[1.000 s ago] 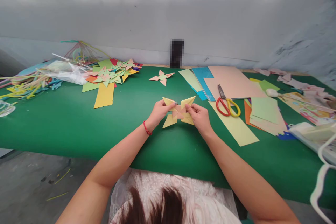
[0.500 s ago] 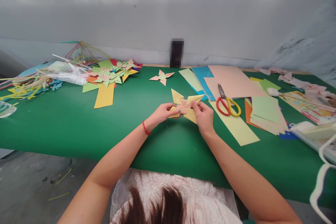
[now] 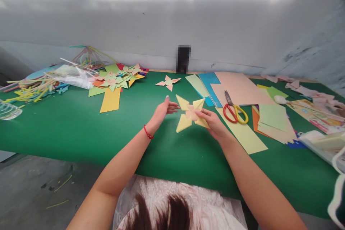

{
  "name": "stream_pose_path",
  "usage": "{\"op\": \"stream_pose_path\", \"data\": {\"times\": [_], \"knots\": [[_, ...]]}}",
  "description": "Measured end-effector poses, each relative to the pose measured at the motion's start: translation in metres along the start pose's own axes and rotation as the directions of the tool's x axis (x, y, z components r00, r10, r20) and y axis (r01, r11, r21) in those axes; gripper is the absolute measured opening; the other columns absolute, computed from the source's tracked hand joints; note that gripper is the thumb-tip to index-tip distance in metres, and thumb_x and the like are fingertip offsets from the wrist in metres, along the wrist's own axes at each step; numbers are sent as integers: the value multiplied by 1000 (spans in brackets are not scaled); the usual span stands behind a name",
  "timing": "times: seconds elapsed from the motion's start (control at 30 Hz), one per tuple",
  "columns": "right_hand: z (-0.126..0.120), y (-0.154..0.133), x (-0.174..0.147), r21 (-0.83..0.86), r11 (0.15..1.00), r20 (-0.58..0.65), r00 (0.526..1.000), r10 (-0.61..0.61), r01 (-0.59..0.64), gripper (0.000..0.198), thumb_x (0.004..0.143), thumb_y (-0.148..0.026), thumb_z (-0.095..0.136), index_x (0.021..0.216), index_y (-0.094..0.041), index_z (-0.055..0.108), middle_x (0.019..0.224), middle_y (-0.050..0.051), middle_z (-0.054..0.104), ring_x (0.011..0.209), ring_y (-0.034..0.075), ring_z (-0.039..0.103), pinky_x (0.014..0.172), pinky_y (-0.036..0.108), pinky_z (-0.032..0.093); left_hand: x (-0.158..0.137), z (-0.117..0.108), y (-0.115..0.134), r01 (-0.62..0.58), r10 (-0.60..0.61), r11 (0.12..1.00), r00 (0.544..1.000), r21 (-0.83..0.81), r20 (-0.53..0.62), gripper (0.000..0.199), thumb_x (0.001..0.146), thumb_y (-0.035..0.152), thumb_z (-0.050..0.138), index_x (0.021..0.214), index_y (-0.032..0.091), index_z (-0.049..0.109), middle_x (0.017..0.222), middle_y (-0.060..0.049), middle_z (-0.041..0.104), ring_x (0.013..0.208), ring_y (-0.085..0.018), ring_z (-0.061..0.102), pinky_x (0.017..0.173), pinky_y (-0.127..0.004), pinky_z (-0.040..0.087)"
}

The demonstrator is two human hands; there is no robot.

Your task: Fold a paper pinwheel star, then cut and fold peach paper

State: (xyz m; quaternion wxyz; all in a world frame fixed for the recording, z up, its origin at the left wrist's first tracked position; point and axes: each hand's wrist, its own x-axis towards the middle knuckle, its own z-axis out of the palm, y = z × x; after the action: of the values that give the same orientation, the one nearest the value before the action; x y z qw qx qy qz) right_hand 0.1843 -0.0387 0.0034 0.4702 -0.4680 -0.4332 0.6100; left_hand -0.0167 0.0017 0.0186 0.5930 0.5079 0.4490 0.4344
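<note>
A folded paper star (image 3: 191, 112) with pale yellow points and a pink centre is held up over the green table. My right hand (image 3: 211, 121) pinches it at the lower right, thumb across its face near the centre. Just left of the star, my left hand (image 3: 162, 110) is open, its thumb raised and its fingers stretched out, close to the star but not gripping it. Farther back on the table lies a pink and green paper star (image 3: 168, 83), away from both hands.
Scissors (image 3: 234, 111) with red and yellow handles lie right of my right hand on paper sheets (image 3: 244, 88). At the left back sit a pile of paper stars (image 3: 118, 78), a yellow strip (image 3: 110, 99) and pipe cleaners (image 3: 32, 90). A plastic tray (image 3: 318, 143) stands at the right.
My left hand has let go of the yellow and pink paper star and moved left, its fingers opened. The star stays in my right hand, now turned to show its face more fully.
</note>
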Motion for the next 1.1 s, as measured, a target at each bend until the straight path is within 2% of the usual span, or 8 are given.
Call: {"op": "stream_pose_path", "data": {"times": [0.13,0.27,0.37,0.47,0.57,0.83,0.97,1.1], "knots": [[8,-14,-5,-178,961,329,907,263,-213,40,67,-42,70,96,-14,69,93,9,69,75,18,63,61,25,45,12,-22,1,-213,168,974,907,-76,-387,51,86,56,34,82,13,60,91,-13,67,77,-19,64,72,-31,47],[28,-35,33,-272,954,124,979,164,-125,37,69,-47,67,89,-15,68,90,7,69,64,11,59,49,19,39,20,-43,2,-350,208,932,738,-100,-642,35,89,43,34,85,16,54,100,-11,64,83,-15,62,72,-26,45],[37,-52,82,-338,940,33,997,68,-53,44,80,-55,50,96,-16,64,103,9,67,68,11,63,49,18,42,24,-47,0,-339,171,935,689,-105,-704,28,91,37,32,87,17,52,102,-9,63,87,-14,61,71,-25,43],[40,-55,113,-526,830,-52,981,186,-185,52,86,-57,37,102,-12,57,105,15,66,67,14,65,52,20,46,23,-41,-4,-266,103,952,745,-152,-659,27,90,35,33,85,17,51,102,-10,62,87,-15,61,72,-26,43],[35,-41,114,-624,765,1,979,203,-157,42,90,-47,39,104,-11,55,102,15,68,71,13,66,55,19,47,20,-33,-7,-232,106,963,795,-139,-597,27,90,35,33,86,17,53,103,-10,62,90,-16,60,76,-28,43],[-6,-16,75,-820,572,23,1000,3,17,24,86,-30,47,97,-14,62,91,7,71,69,12,65,63,21,47,14,-14,-15,-238,224,971,878,22,-424,22,89,29,38,85,16,55,99,-9,63,89,-16,60,79,-30,44],[-26,-17,67,-916,400,-35,987,-158,32,23,84,-28,47,95,-18,64,96,6,69,85,17,63,76,25,45,4,-5,-12,-379,435,894,864,238,-256,35,92,34,34,77,16,60,86,-7,66,85,-16,60,80,-30,44],[-47,-18,71,-974,223,-122,941,-315,-51,25,84,-24,45,99,-16,64,107,11,65,99,22,58,84,31,41,-30,12,15,-562,572,761,817,323,74,31,93,29,35,80,16,60,64,-1,64,63,-12,60,71,-26,46]]}}
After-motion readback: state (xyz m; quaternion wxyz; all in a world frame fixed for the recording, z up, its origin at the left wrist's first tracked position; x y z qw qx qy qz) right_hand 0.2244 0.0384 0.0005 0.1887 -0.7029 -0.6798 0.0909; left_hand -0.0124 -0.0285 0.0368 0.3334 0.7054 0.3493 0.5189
